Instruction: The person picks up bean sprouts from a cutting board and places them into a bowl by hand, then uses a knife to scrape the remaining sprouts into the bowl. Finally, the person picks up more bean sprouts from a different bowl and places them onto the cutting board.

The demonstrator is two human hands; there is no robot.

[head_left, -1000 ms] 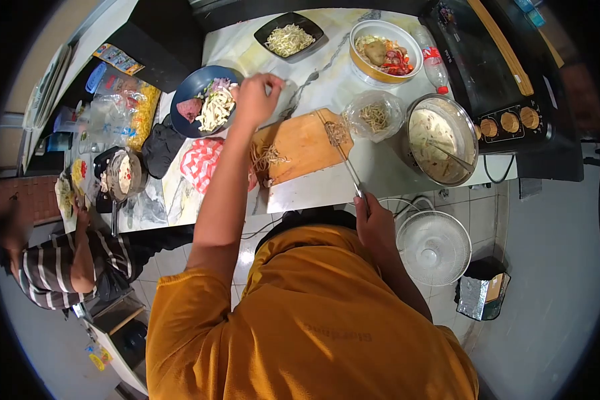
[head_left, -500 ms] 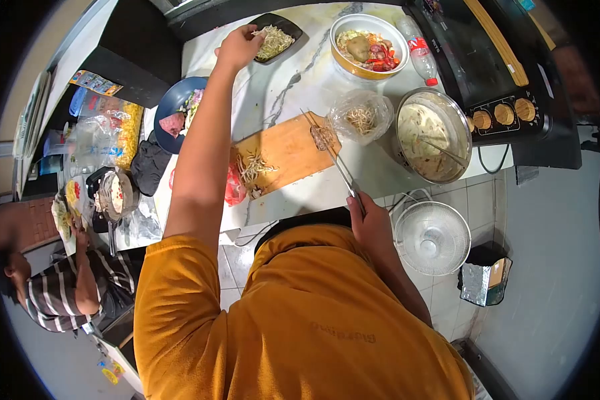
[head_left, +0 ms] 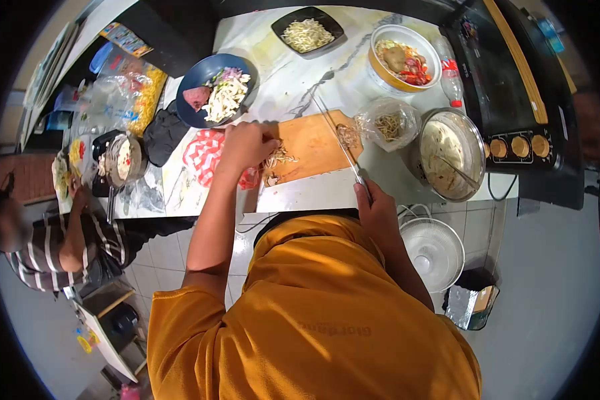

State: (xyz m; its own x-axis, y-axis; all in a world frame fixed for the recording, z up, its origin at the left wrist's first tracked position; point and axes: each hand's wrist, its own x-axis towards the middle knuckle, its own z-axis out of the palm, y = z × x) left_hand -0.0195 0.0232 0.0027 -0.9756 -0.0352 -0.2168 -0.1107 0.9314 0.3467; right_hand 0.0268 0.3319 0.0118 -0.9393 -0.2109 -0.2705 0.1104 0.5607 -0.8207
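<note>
My right hand is closed round the handle of a knife, its blade slanting up across the right end of a wooden cutting board. A brownish clump of sprout trimmings lies beside the blade. At the board's left end, my left hand reaches down with bent fingers beside a small pile of bean sprouts; its fingertips are partly hidden. Beyond the board, a black square bowl holds more bean sprouts. A clear plastic bag with sprouts inside stands just right of the board.
A blue plate carries meat and chopped vegetables. At the right are a yellow-and-white bowl, a plastic bottle, a metal pot and an oven. A red-and-white bag lies left. Another person works beside a pan.
My left hand has come back from the black bowl to the sprouts at the board's left end. The knife stays in my right hand over the board. The camera view has shifted.
</note>
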